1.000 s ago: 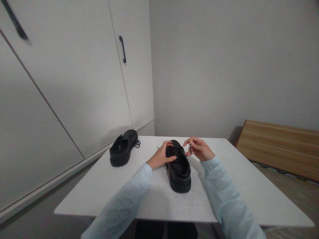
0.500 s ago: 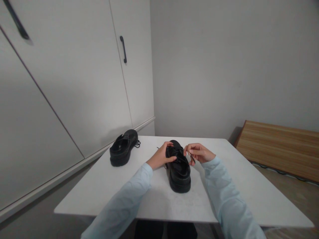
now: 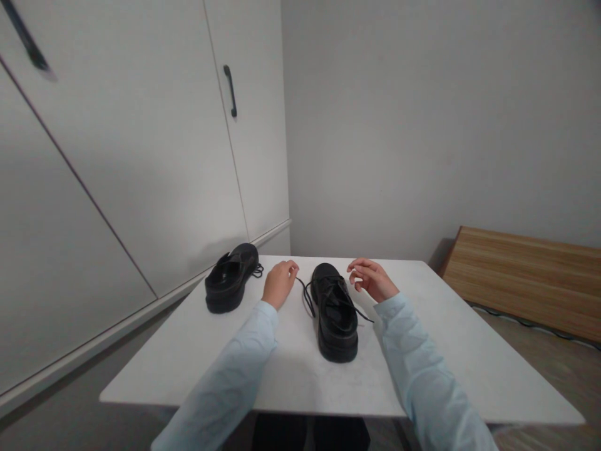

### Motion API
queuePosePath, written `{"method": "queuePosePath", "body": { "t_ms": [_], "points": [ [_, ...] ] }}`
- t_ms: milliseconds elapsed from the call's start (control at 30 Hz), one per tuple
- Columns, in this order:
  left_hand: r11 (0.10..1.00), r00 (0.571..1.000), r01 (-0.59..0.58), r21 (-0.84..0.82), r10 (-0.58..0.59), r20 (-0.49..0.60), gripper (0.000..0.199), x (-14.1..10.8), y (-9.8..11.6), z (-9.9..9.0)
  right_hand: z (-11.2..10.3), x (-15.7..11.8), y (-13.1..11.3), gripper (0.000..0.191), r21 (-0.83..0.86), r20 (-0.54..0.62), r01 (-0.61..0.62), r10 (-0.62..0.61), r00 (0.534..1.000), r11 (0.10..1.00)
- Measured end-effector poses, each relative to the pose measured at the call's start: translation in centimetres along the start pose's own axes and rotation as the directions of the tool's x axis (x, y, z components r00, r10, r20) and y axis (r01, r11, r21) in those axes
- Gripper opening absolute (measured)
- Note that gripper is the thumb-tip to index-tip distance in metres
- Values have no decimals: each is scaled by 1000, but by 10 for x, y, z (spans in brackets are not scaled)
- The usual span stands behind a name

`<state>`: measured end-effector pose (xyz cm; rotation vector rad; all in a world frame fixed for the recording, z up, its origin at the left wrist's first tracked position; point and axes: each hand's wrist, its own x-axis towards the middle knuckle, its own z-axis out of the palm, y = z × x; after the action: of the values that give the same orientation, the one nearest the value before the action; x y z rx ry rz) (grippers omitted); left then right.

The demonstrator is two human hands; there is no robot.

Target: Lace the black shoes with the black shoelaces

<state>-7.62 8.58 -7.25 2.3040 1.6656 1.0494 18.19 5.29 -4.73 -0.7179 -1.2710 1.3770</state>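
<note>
A black lace-up shoe (image 3: 339,335) stands upright on the white table, its heel towards me. My left hand (image 3: 280,285) is to the left of it, fingers pinched together at the tip of its left shoelace (image 3: 307,300); the exact grip is small and partly hidden. On the other side, my right hand (image 3: 374,280) hovers beside the shoe's toe half, fingers loosely curled and apart, holding nothing. The right shoelace end (image 3: 365,315) hangs out over the shoe's side below that hand.
A second black shoe (image 3: 228,285) stands at the table's left back edge, laces trailing on its right. White cabinet doors (image 3: 141,156) rise on the left, and a grey wall (image 3: 422,125) is behind the white table (image 3: 451,351). A wood-grain board (image 3: 521,282) is at the right.
My left hand has left the shoe and moved left to the lace tip. My right hand has let go of the right shoelace, which has dropped beside the shoe.
</note>
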Motion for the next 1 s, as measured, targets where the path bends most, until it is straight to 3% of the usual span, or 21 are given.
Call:
{"method": "queuePosePath", "body": {
  "t_ms": [133, 267, 467, 600, 833, 1000],
  "points": [
    [976, 996, 43, 212, -57, 62, 20, -2, -6, 3, -1, 5, 9, 13, -108, -146, 36, -52, 988, 994],
    [967, 990, 6, 255, -41, 132, 26, -5, -4, 12, -3, 13, 21, 12, -314, -239, 68, -149, 960, 947],
    [970, 967, -86, 228, 27, 252, 33, -8, 3, 19, -1, 16, 31, 21, -538, -126, 136, -239, 963, 832],
    [959, 966, -24, 282, -50, 252, 37, -8, 5, 22, 1, 16, 33, 22, -547, -94, 136, -222, 971, 826],
    [942, 960, 48, 331, -135, 244, 22, -10, 2, 26, -1, 19, 36, 21, -570, -73, 138, -218, 973, 810],
    [914, 933, 207, 349, -292, 211, 35, -9, -6, 23, 0, 19, 35, 21, -564, -78, 132, -211, 974, 815]
  ]
}}
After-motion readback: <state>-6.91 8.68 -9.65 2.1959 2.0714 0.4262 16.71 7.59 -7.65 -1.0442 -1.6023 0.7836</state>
